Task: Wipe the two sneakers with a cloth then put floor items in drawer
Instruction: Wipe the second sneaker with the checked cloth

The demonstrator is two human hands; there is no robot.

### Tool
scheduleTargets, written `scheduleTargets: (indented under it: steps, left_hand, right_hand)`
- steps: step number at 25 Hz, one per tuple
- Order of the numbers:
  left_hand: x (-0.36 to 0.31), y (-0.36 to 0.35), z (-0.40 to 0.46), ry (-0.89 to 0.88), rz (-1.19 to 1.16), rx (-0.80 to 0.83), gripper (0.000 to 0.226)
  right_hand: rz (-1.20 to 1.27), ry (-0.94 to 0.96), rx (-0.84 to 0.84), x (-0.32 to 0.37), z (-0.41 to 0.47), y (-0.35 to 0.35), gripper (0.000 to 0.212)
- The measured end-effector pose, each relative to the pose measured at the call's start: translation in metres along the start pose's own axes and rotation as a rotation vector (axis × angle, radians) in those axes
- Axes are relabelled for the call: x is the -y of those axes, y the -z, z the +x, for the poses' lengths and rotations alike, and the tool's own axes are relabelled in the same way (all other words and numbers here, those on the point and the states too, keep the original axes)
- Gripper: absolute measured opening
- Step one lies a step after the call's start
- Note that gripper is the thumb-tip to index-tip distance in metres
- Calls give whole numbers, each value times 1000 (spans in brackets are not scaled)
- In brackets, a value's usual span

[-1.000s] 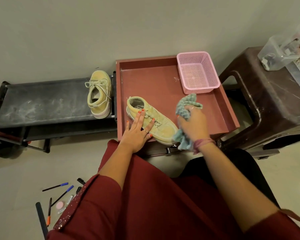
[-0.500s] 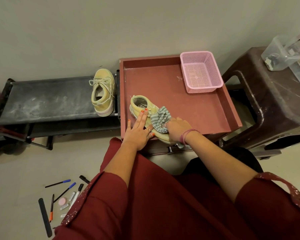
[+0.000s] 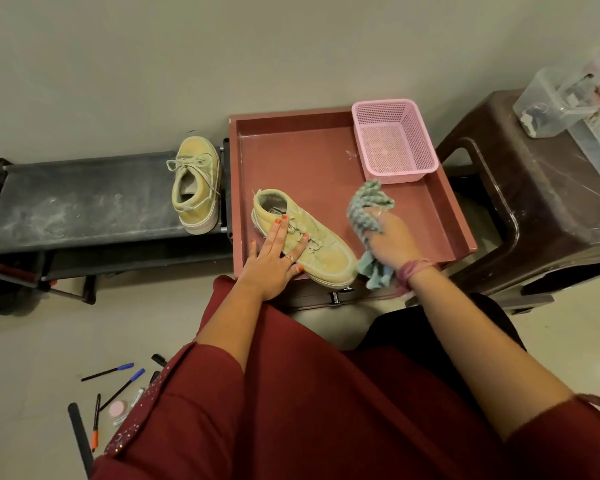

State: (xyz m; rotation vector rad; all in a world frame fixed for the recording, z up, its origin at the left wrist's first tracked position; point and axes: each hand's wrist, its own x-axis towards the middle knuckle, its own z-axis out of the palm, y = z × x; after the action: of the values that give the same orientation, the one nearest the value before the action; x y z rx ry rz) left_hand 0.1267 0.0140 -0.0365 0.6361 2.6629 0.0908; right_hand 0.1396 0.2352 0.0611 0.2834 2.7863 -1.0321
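Sneaker, frame centre: left hand, fingers flat, steadies it; right hand clutches bunched cloth alongside for wiping.

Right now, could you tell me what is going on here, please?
A person is cleaning sneakers. The left hand presses one sneaker flat in the red drawer, while the right hand holds a crumpled cloth just beside it. The second sneaker waits on the black rack; pens lie on the floor.

No text, label or brand is legible on anything here.
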Motion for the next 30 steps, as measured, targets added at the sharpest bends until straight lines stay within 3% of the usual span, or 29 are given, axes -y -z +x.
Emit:
scheduleTargets:
  steps: [3,5,9,13,15,17,19,20,22,24,30]
  left_hand:
    - [0,0,0,-7,-38,-4,55]
    - [-1,2,-1,2,-58,3,52]
    - [-2,1,0,22,-4,14,57]
    - [-2,0,-1,20,-12,26,59]
    - [-1,1,-1,18,-12,21,59]
    - [-1,-1,1,11,-13,19,60]
    - [0,-1,2,12,-10,21,60]
    - [0,-1,2,12,-9,24,60]
    - [-1,0,1,12,-8,33,59]
    - [-1,0,1,15,-9,37,59]
    - [-5,3,-2,39,-16,47,58]
  right_hand:
    - [-516,338,308,-18,-4,-56,67]
    - [-655,428,368,-39,-5,-64,75]
    - [-440,270,247,-56,-24,-55,88]
    - [-475,52,261,-27,-40,-32,63]
    - [-191,-182,276,-23,-31,-10,43]
    - [288,-341,159,-22,-22,7,40]
    - [404,-303,12,-21,-11,4,47]
    - [301,-216,26,-16,-8,-6,50]
    - [-211,19,232,-9,-9,-42,60]
    - [-624,153,281,-19,-19,-75,65]
    - [-914,127,168,-16,-41,-72,46]
